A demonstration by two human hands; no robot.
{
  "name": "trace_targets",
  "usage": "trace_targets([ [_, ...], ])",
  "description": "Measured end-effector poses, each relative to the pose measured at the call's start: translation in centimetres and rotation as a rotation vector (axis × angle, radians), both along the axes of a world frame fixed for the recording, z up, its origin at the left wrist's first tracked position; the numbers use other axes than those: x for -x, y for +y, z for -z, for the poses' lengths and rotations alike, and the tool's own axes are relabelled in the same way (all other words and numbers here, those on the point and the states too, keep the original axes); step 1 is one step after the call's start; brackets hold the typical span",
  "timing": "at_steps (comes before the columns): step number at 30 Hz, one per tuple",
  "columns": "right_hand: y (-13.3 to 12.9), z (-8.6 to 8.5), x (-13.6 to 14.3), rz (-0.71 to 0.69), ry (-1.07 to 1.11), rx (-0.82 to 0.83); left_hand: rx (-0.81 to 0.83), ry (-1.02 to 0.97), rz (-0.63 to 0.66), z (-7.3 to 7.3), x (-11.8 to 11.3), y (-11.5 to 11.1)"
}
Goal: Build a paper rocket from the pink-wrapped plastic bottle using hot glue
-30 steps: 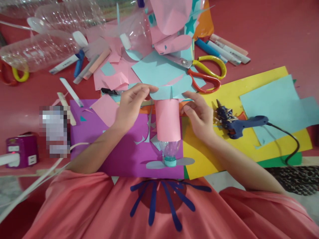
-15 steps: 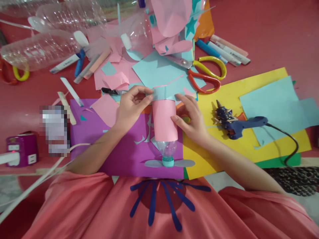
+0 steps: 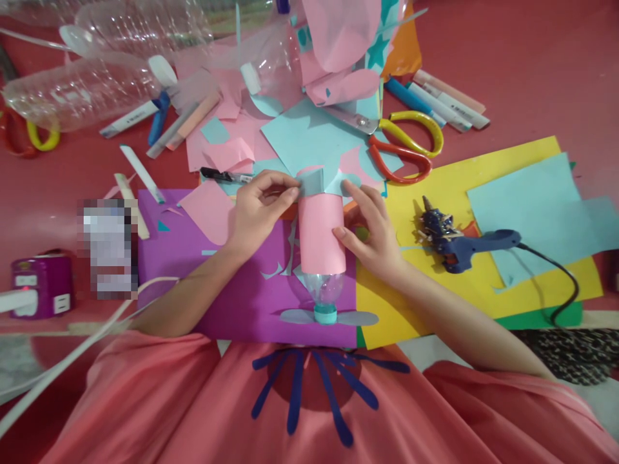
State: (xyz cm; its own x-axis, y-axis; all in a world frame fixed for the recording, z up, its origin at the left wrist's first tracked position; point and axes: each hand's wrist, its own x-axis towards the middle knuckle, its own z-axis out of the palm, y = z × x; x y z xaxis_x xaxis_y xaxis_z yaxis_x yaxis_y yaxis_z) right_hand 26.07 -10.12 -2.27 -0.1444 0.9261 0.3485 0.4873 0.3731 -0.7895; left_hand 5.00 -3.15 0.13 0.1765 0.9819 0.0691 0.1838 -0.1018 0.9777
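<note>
A small plastic bottle (image 3: pixel 329 287) wrapped in pink paper (image 3: pixel 322 235) lies with its teal cap (image 3: pixel 325 314) toward me. Two grey paper blades (image 3: pixel 358 318) stick out sideways at the cap. Across the bottle's far end runs a light blue paper strip (image 3: pixel 312 183). My left hand (image 3: pixel 256 212) pinches the strip's left end between thumb and fingers. On the other side, my right hand (image 3: pixel 372 229) rests its thumb against the pink wrap and its fingertips on the strip's right part, gripping the bottle. Its lower fingers are partly hidden.
Purple card (image 3: pixel 232 303) and yellow card (image 3: pixel 396 296) lie underneath. To the right is a blue glue gun (image 3: pixel 459 248) with a cord. Scissors (image 3: pixel 406 145), paper scraps, markers and clear bottles (image 3: pixel 82 90) crowd the far side. A phone (image 3: pixel 110 248) and a purple adapter (image 3: pixel 41 285) sit left.
The strip's right part now slants down at the bottle's far end, where it lay straighter before. Both hands keep nearly the same places. The whole view has shifted slightly.
</note>
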Motion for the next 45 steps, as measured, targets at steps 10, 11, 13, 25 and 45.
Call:
trace_targets([
  [10,0.4,-0.3,-0.5,-0.021,-0.079,0.022,-0.429,0.292,0.008,1.5,0.4,-0.2],
  [11,0.5,-0.4,-0.5,-0.025,-0.112,0.004,-0.471,0.328,0.030,1.5,0.4,-0.3],
  [13,0.6,-0.5,-0.4,-0.044,-0.164,-0.022,-0.526,0.393,0.090,1.5,0.4,-0.5],
  [25,0.7,-0.8,0.4,-0.093,-0.321,0.074,-0.667,0.531,0.167,2.1,0.6,-0.8],
  [45,1.2,-0.9,-0.1,-0.132,-0.337,0.009,-0.636,0.570,0.123,2.5,0.1,-0.8],
])
